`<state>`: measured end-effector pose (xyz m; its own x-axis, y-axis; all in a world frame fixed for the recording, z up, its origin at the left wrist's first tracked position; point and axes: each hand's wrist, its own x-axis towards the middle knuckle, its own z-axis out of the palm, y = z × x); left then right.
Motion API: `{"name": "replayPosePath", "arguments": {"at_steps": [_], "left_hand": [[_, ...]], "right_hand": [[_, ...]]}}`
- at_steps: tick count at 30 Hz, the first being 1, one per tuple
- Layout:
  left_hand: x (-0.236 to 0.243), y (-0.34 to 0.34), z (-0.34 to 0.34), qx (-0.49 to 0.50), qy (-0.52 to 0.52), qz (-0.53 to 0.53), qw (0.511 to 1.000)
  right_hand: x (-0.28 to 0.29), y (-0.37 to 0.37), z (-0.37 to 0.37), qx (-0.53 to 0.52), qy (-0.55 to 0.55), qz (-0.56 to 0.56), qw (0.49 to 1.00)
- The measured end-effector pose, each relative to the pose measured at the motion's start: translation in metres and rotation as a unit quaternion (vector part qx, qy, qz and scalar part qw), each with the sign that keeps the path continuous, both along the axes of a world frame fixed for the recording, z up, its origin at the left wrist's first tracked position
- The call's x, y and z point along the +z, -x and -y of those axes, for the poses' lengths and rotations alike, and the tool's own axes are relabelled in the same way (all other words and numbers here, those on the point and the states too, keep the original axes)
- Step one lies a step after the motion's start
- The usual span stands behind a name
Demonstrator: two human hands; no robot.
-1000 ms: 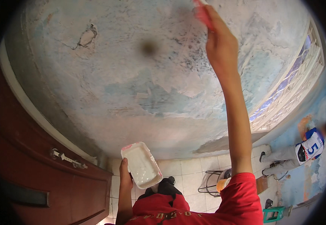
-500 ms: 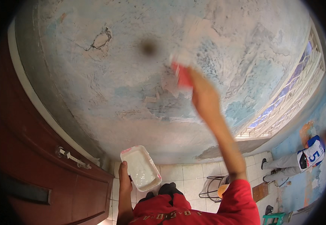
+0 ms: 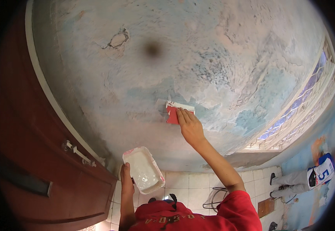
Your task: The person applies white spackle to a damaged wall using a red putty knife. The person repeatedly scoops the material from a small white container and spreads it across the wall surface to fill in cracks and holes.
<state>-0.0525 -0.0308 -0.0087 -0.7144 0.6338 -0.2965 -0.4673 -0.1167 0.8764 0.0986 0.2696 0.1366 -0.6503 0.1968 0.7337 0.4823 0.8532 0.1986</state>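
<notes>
One white tray [image 3: 156, 163], one red spreader [image 3: 172, 116]. Two hands, apart: left hand [image 3: 127, 179] clamps tray's left side; right hand [image 3: 191, 128], arm [image 3: 218, 162] outstretched, grips spreader beyond tray.

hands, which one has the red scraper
The right hand: its fingers grip the red scraper at the wall, while the left hand holds the white tray.
</notes>
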Motion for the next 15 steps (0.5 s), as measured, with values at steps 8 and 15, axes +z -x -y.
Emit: {"name": "replayPosePath", "arguments": {"at_steps": [8, 15], "left_hand": [[-0.004, -0.003, 0.014, 0.041, 0.023, 0.057, 0.997], [0.008, -0.009, 0.025, 0.004, 0.017, 0.041, 0.999]], "right_hand": [[0.22, 0.006, -0.022, 0.002, -0.131, -0.093, 0.987], [0.088, 0.026, -0.038, -0.051, -0.102, -0.023, 0.993]]}}
